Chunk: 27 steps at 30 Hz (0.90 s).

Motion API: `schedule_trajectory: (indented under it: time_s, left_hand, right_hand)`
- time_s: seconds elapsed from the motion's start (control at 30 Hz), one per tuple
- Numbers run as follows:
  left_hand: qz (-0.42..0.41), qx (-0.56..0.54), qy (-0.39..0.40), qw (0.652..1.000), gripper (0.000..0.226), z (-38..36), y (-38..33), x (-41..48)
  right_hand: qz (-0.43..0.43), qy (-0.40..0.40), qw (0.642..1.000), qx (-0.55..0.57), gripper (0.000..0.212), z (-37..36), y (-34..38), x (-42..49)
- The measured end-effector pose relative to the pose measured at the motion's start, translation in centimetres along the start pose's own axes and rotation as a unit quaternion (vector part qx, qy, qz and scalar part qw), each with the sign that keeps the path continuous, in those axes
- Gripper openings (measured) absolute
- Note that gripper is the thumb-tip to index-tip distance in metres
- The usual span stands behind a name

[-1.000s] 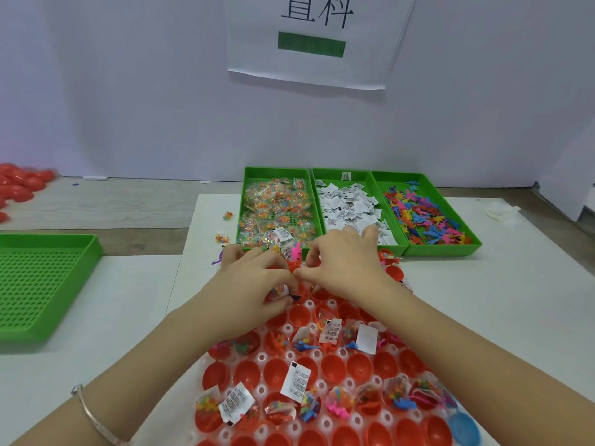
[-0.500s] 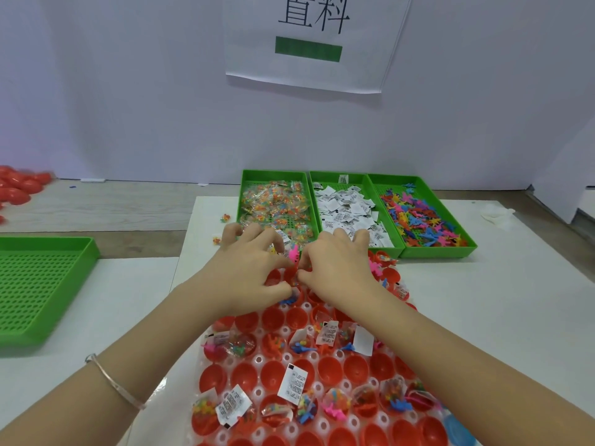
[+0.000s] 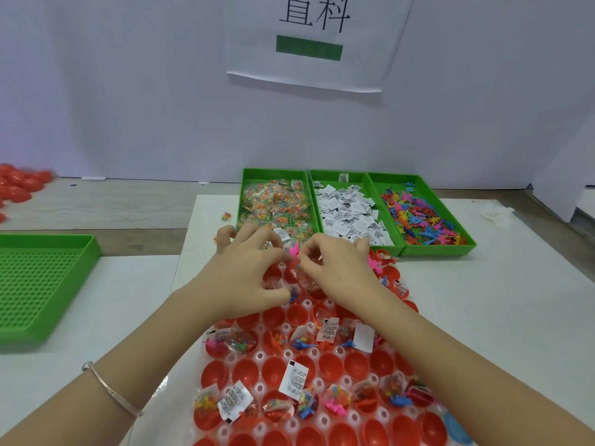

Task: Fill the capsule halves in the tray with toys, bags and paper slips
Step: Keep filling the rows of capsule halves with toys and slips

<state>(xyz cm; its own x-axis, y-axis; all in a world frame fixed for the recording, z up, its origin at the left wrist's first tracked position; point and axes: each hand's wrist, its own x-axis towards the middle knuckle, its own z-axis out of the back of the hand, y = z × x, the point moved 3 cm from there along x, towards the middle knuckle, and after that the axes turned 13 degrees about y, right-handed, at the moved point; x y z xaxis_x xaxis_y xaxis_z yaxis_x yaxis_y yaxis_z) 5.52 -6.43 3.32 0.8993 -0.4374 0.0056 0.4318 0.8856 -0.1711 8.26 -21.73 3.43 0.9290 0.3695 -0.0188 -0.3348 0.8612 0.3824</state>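
Now the left hand [image 3: 248, 272] grips a pink plastic toy [image 3: 293, 250] among other small pieces; the right hand [image 3: 338, 268], pinched narrow, picks at them, its hold unclear. Directly beneath sit red plastic capsule halves [image 3: 273, 317], filling apparently underway; next, I judge, pieces drop into empty halves just nearer.

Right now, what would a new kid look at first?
The left hand and right hand meet over the far red cups, a pink toy poking up between them. Behind sit green bins of bags, slips and toys.
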Motion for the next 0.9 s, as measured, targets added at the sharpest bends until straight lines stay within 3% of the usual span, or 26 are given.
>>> schedule_trajectory:
  time_s: [0.07, 0.17, 0.4, 0.57, 0.77, 0.9]
  left_hand:
    - [-0.011, -0.022, -0.029, 0.999, 0.048, 0.3, 0.0, -0.5]
    - [-0.031, -0.004, -0.011, 0.999, 0.034, 0.1, -0.2, -0.9]
    - [-0.039, -0.005, -0.01, 0.999, 0.009, -0.5, -0.7, -1.1]
    - [-0.032, -0.017, -0.024, 0.999, 0.011, -0.6, -0.7, -1.4]
    - [-0.024, -0.01, -0.023, 0.999, 0.006, -0.6, -0.4, -1.4]
    - [-0.013, -0.014, -0.013, 1.0, 0.01, -0.8, -0.2, -1.3]
  right_hand:
    - [0.031, 0.004, 0.999, 0.04, 0.013, 0.2, -0.2, -0.3]
    - [0.077, 0.031, 0.994, 0.074, 0.008, 0.1, -0.4, -0.6]
    - [0.136, 0.072, 0.988, 0.011, 0.007, -0.3, 0.1, -1.0]
    - [0.13, 0.122, 0.983, 0.038, 0.019, 0.6, 0.3, -0.8]
    - [0.156, 0.17, 0.969, -0.087, 0.025, 0.4, 1.8, 0.0]
    - [0.14, 0.184, 0.971, -0.058, 0.028, 0.5, 1.6, 0.1]
